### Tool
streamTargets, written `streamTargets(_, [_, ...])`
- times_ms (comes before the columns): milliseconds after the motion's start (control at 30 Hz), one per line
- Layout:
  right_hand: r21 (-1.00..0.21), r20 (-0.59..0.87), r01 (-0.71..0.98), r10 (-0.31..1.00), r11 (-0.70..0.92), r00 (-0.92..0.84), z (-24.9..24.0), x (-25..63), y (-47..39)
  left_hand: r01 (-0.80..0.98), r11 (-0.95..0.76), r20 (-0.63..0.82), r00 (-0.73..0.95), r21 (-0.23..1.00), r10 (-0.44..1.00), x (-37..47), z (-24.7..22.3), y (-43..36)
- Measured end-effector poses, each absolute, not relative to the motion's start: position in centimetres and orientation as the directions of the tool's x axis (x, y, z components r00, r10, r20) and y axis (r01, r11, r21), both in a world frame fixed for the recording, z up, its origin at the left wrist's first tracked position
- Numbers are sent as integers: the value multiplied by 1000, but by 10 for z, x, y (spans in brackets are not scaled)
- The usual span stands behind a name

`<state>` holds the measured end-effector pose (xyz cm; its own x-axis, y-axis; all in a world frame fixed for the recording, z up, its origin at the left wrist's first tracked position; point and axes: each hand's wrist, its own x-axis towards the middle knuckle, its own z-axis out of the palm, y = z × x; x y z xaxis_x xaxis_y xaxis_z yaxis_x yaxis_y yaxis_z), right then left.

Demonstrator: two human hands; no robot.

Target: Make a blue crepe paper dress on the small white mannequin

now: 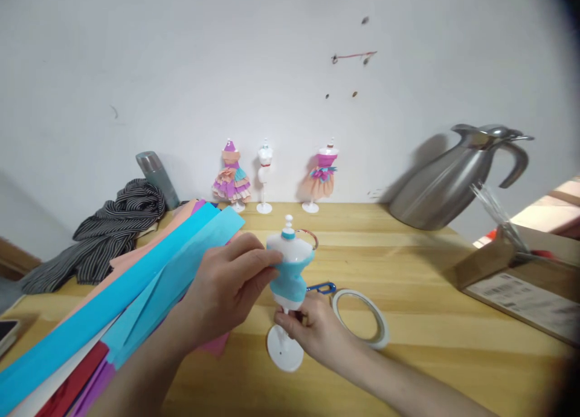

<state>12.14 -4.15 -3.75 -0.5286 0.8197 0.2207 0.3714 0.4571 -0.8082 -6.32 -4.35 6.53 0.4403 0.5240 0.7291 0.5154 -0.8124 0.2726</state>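
A small white dress form (290, 248) stands tilted in front of me, its torso wrapped in blue crepe paper (290, 281), with a blue band at the neck. My right hand (312, 323) is closed round its thin stand, just above the round white base. With thumb and fingers pinched, my left hand (240, 275) touches the blue wrap at the chest's left side. Beside the right wrist lies a roll of white tape (383, 323). Behind that hand, a blue-handled tool (324, 287) is partly hidden.
Crepe paper strips (149, 290) in several colours cover the left. Dressed mini forms (232, 175) and a bare one (264, 169) stand by the wall. A steel jug (444, 181), a cardboard box (521, 290), a striped cloth (122, 229) and a flask (158, 178) sit around.
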Motion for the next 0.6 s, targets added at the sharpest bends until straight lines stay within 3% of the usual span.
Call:
streamTargets(200, [-792,255,353,796,498,-549,-38,121,-43,533,-764,638,456,363,621,-68,72,-53])
streamTargets(600, [-809,224,327,769,489,-598,-31,122,-44,479,-766,556,528,429,642,-72,87,-68])
